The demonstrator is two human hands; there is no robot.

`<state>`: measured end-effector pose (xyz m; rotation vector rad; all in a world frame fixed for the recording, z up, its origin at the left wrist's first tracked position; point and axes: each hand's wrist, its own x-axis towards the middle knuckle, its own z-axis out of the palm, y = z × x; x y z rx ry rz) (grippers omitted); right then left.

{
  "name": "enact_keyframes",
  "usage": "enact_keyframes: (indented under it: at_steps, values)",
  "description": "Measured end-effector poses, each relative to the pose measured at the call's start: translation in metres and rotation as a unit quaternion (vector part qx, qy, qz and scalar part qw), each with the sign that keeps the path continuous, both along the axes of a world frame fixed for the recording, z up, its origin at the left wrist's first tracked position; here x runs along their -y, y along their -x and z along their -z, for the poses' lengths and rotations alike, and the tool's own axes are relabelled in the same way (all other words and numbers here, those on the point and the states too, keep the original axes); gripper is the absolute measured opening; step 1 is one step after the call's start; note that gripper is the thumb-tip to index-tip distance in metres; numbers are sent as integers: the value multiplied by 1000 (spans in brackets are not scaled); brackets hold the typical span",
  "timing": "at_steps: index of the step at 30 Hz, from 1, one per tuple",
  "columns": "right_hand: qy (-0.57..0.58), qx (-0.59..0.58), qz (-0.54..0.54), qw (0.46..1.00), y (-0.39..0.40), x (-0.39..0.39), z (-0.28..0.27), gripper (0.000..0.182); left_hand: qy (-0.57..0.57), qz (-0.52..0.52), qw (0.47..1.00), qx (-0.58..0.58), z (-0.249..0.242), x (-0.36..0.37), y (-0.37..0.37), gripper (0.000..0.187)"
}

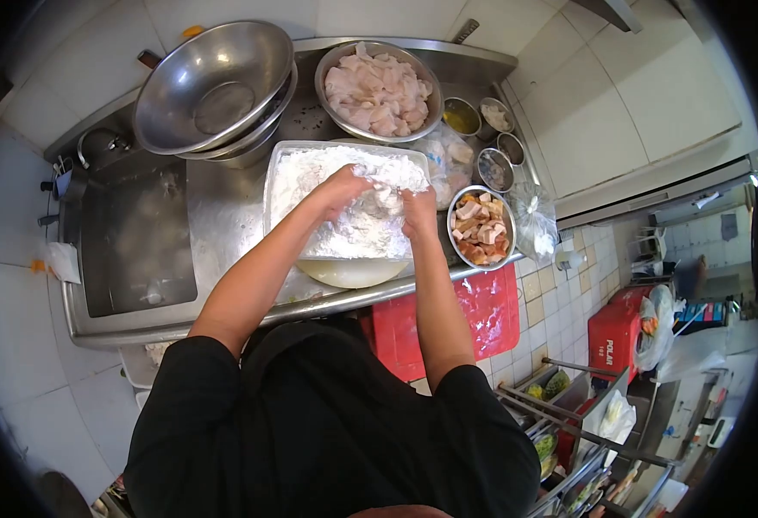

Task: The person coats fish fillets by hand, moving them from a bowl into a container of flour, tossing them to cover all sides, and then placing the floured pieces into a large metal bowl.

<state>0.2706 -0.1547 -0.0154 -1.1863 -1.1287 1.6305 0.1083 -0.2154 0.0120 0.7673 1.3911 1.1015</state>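
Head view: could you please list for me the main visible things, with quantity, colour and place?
tray: 1, pale, middle of counter
powder: one mass, white, in tray
round base: 1, pale yellow, under tray
stacked bowls: at least 2, grey, beyond tray, left
meat bowls: 2, grey, beyond tray and right of it
small containers: 4, grey, far right corner
clear bags: 2, transparent, counter's right side
sink: 1, grey, left
red box: 1, red, right background
left hand: 1, powdered, over tray
right hand: 1, bare, at powder
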Motion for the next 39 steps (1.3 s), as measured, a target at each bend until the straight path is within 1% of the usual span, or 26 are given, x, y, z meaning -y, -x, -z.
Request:
enact_keyframes:
  at_steps: [1,3,4,5,6,8,9,12,13,15,16,17,18,19,20,21,22,24,25,28,31,33,34,35,38,39]
  values:
    - [-21,8,11,1000,2,4,-10,44,-40,19,999,-10,-11,3,-3,40]
    - [-62,26,31,997,7,11,-23,44,13,26,990,-136,-22,0,-5,40]
    - [-48,10,32,998,5,5,-14,43,41,28,979,-198,-27,-2,-5,41]
    - [-34,-6,32,999,3,-6,2,42,78,0,977,-200,-33,-4,-4,38]
    - [-20,-23,33,999,1,-14,10,41,47,-12,994,-102,-24,-9,1,37]
    - [36,-154,-18,987,-3,-18,8,39,-16,-36,995,96,5,-18,10,37]
    - [64,-218,-44,973,-5,-21,7,39,-30,-54,995,79,-17,-15,4,36]
    - [72,-167,-65,981,-13,-40,32,40,0,-12,997,-81,-12,-34,5,30]
    - [24,-90,-42,995,-14,-37,18,41,-3,-76,985,-153,-4,-40,4,26]
    - [-76,62,7,995,-19,-34,-17,43,-79,-67,963,-247,6,-44,8,26]
    - [-104,104,14,989,-21,-32,-29,43,-118,-63,947,-292,11,-46,12,25]
    - [-133,146,22,980,-24,-30,-39,44,-104,-1,940,-326,25,-52,17,28]
    - [-160,187,30,969,-28,-31,-44,44,-100,41,919,-378,21,-51,13,27]
    - [-176,154,10,972,-33,-41,-34,46,-97,83,895,-428,14,-46,4,26]
    - [-142,172,27,974,-38,-46,-22,45,-93,123,866,-476,8,-44,-4,26]
    - [-108,190,43,975,-41,-48,-16,44,-115,184,837,-502,10,-44,-10,24]
    - [-74,208,59,974,-45,-51,-7,44,-116,217,812,-529,15,-48,-14,24]
    - [-57,98,27,993,-59,-65,33,43,-118,279,756,-581,23,-55,-20,24]
    - [-48,43,11,998,-61,-67,38,43,-129,277,735,-605,18,-55,-20,21]
    - [10,-34,-24,999,-67,-58,40,40,-136,265,707,-642,13,-51,-14,21]
    - [-42,-52,-13,998,-65,-44,28,38,-118,254,745,-605,6,-51,-3,25]
    - [-35,-49,-5,998,-63,-29,7,37,-70,188,855,-479,10,-53,7,27]
    - [-31,-47,-1,998,-62,-24,0,37,-43,153,898,-409,5,-52,10,29]
    - [-26,-75,3,997,-61,-24,7,36,-37,164,913,-373,-2,-51,15,32]
    - [-21,-73,21,997,-59,-29,17,36,-84,86,962,-247,10,-53,24,34]
    - [-19,-93,13,995,-56,-31,18,36,-80,63,974,-202,-16,-45,17,34]
